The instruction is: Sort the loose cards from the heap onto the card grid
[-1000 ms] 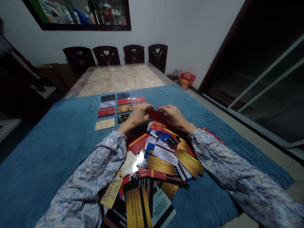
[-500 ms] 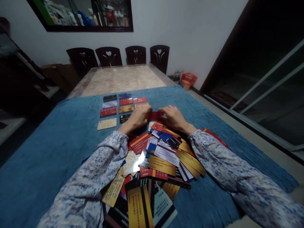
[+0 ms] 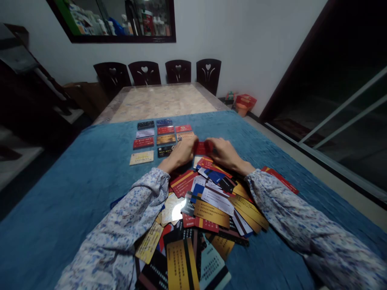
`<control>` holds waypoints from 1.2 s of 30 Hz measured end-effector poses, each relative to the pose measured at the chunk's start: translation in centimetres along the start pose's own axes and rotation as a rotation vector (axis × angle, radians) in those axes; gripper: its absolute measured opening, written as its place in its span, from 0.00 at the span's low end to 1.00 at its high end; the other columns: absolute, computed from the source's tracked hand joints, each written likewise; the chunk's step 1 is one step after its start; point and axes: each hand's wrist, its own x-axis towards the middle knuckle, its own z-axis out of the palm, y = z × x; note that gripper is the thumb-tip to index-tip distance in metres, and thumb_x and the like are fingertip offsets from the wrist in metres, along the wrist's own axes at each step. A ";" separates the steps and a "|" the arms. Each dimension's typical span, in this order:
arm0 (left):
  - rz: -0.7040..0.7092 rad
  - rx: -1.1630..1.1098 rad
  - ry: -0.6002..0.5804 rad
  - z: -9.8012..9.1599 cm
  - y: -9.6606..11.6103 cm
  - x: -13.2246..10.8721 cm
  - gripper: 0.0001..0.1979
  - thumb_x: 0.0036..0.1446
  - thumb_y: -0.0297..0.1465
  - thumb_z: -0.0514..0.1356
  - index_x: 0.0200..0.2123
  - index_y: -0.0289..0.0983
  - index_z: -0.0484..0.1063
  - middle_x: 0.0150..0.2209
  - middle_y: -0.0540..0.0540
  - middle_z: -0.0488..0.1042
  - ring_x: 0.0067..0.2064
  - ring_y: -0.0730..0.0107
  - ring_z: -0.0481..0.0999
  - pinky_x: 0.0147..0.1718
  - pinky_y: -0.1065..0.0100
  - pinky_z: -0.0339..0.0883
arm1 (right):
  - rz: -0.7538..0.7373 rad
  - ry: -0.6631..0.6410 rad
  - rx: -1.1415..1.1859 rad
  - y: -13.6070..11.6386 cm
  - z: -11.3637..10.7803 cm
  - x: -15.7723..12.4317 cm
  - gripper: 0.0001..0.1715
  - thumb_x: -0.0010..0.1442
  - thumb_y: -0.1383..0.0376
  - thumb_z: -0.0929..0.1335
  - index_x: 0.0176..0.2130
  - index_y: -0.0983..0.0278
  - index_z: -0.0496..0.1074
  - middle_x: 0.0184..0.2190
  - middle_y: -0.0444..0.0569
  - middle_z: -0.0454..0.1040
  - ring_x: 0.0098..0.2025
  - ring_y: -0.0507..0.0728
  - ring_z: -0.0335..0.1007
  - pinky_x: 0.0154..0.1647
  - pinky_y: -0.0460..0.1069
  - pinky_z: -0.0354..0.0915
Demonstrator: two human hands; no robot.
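Observation:
Between my two hands is a red card, gripped at its left end by my left hand and at its right end by my right hand. Both hands have curled fingers, and their tips are partly hidden. Below them spreads a loose heap of plastic cards in gold, red, white, blue and black, overlapping at many angles. Left of my left hand, cards lie in neat rows, among them a cream card, a black card and a gold card.
A blue cloth covers the near part of the table, with a patterned tabletop beyond. A red card lies apart, beside my right forearm. Dark chairs stand at the far end, near a red bag on the floor.
The whole view has shifted slightly, so everything appears a little farther right. Both hands still hold the red card in about the same place over the cloth.

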 end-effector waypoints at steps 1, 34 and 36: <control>0.007 -0.003 0.006 0.0 0.0 0.0 0.17 0.56 0.19 0.53 0.48 0.37 0.69 0.44 0.37 0.79 0.45 0.55 0.79 0.45 0.60 0.71 | -0.004 0.005 -0.006 0.0 0.0 0.0 0.29 0.61 0.65 0.67 0.60 0.65 0.67 0.51 0.58 0.78 0.49 0.65 0.69 0.47 0.55 0.60; -0.004 0.293 -0.079 -7.3 -4.1 1.0 0.20 0.56 0.29 0.63 0.52 0.35 0.67 0.52 0.35 0.69 0.55 0.47 0.69 0.54 0.52 0.67 | -0.217 -0.038 -0.244 -2.4 -4.0 7.8 0.27 0.64 0.58 0.69 0.59 0.65 0.68 0.54 0.62 0.70 0.51 0.67 0.62 0.42 0.54 0.61; -0.013 0.312 -0.078 -8.0 -5.3 1.3 0.21 0.56 0.30 0.62 0.53 0.35 0.67 0.53 0.35 0.69 0.55 0.47 0.69 0.55 0.53 0.66 | -0.222 -0.059 -0.228 -2.6 -3.8 9.5 0.26 0.63 0.59 0.69 0.58 0.65 0.69 0.55 0.62 0.70 0.52 0.67 0.62 0.43 0.55 0.62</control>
